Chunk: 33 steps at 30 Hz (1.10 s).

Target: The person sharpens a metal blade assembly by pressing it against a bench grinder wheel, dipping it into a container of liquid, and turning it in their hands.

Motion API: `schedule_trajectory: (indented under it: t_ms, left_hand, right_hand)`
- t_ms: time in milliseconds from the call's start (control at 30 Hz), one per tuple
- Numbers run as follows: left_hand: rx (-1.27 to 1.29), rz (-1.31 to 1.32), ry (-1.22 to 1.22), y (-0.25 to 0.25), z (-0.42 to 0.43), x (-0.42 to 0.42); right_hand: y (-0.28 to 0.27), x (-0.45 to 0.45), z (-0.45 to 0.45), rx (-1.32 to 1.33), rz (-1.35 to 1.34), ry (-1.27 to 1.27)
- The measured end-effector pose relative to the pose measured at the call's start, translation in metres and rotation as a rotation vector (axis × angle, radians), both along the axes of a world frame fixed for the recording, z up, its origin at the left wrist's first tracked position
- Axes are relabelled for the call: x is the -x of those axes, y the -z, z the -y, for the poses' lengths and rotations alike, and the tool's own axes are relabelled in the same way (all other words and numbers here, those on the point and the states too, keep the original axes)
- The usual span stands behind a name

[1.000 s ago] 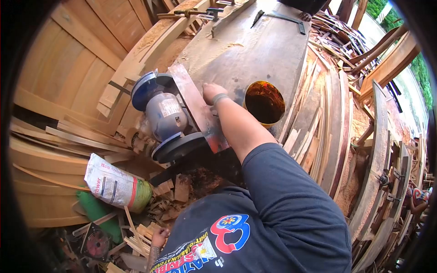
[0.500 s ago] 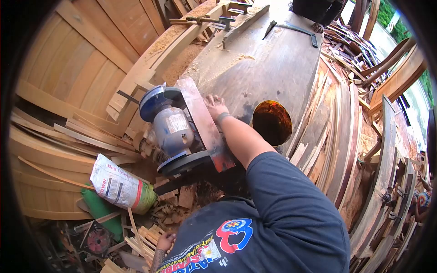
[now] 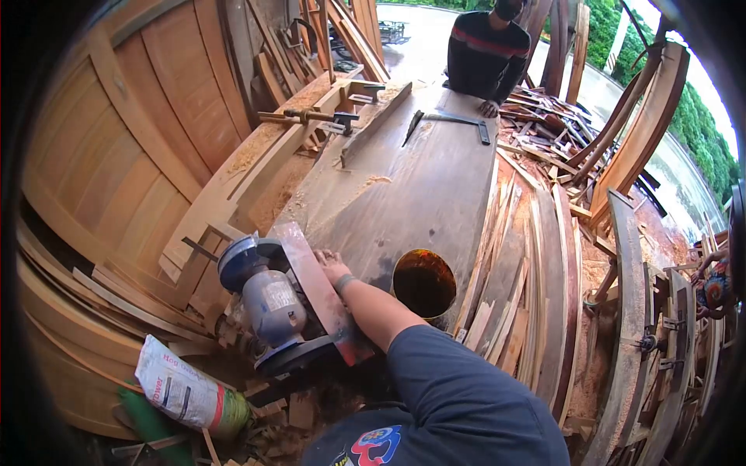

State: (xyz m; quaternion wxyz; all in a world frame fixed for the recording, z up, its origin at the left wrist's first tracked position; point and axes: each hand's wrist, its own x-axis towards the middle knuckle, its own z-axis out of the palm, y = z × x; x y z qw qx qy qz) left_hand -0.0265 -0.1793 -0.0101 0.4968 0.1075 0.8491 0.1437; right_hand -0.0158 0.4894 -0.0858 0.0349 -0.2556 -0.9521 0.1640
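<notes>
My right hand (image 3: 332, 268) rests palm down at the near end of the wooden workbench top (image 3: 435, 202), fingers stretched out and nothing held. It lies right beside a flat reddish-brown board (image 3: 315, 287) standing along the bench grinder. The grinder (image 3: 272, 307) has a dusty grey-blue motor body and a wheel at each end. To the right of my forearm stands an open round can (image 3: 424, 283), dark inside with amber stains on its wall. My left hand is out of view.
A metal square (image 3: 447, 119) lies at the bench's far end, where another person (image 3: 486, 54) leans. Clamps (image 3: 318, 118) grip a timber frame on the left. Wooden panels (image 3: 93, 155), a white sack (image 3: 183, 380) and stacked wood strips (image 3: 544, 272) surround the bench.
The view has tilted up, bringing more of the other person into sight. My right hand stays beside the board. My left hand, low in the earlier frame, has left the view.
</notes>
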Motion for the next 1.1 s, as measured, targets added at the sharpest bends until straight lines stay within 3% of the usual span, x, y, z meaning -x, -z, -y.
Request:
schedule_trajectory:
  t_ms: [233,400,467,533,600,700,800,833,867,1000,1100]
  left_hand:
    - [0.007,0.001,0.001,0.003,0.003,0.004]
    - [-0.015,-0.005,0.007,0.009,0.039,0.01]
    - [-0.022,-0.015,0.017,0.017,0.066,0.017]
    - [-0.047,-0.019,0.034,0.022,0.077,0.028]
    - [-0.092,-0.026,0.056,0.027,0.078,0.042]
    - [-0.012,-0.068,0.111,0.016,0.06,0.064]
    - [0.021,-0.028,0.177,0.055,0.078,0.107]
    - [-0.061,0.018,0.156,0.096,0.103,0.129]
    - [-0.052,0.011,0.175,0.1,0.106,0.142]
    - [0.047,0.041,0.12,0.092,0.105,0.163]
    - [0.04,-0.092,0.164,0.094,0.111,0.172]
  right_hand:
    - [0.023,0.001,-0.004,-0.127,0.128,-0.2]
    - [0.066,0.021,-0.011,-0.277,0.044,-0.067]
    - [0.01,0.012,-0.016,-0.222,0.15,-0.048]
    - [-0.114,-0.036,0.003,-0.181,0.229,-0.003]
    - [-0.141,-0.05,-0.03,-0.074,0.326,0.059]
    - [-0.177,-0.103,-0.073,-0.167,0.153,0.161]
    - [-0.237,-0.179,-0.067,-0.123,0.098,0.34]
    - [-0.237,-0.204,-0.059,-0.154,0.068,0.368]
    - [-0.235,-0.223,-0.052,-0.188,0.037,0.391]
    - [-0.24,-0.244,0.017,0.149,0.449,0.544]
    - [-0.135,-0.26,0.005,0.023,0.553,0.463]
